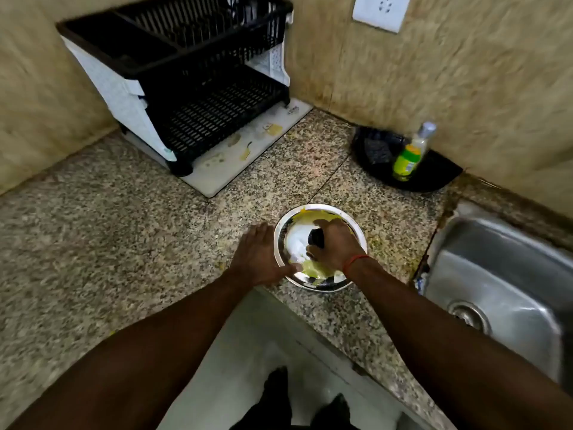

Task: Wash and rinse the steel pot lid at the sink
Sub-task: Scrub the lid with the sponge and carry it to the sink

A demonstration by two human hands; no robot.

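A round steel pot lid (297, 234) lies flat on the speckled granite counter, smeared with yellow residue and white foam. Its black knob (316, 238) sits in the middle. My right hand (336, 245) rests over the lid with its fingers closed around the knob. A red thread circles that wrist. My left hand (259, 257) lies flat on the counter against the lid's left rim, its thumb touching the near edge. The steel sink (508, 274) is to the right, with its drain visible; no tap shows.
A black two-tier dish rack (198, 72) on a white mat stands in the back left corner. A green soap bottle (410, 155) stands on a black tray (440, 173) by the back wall. A wall socket (381, 10) is above. The counter's front edge runs below the lid.
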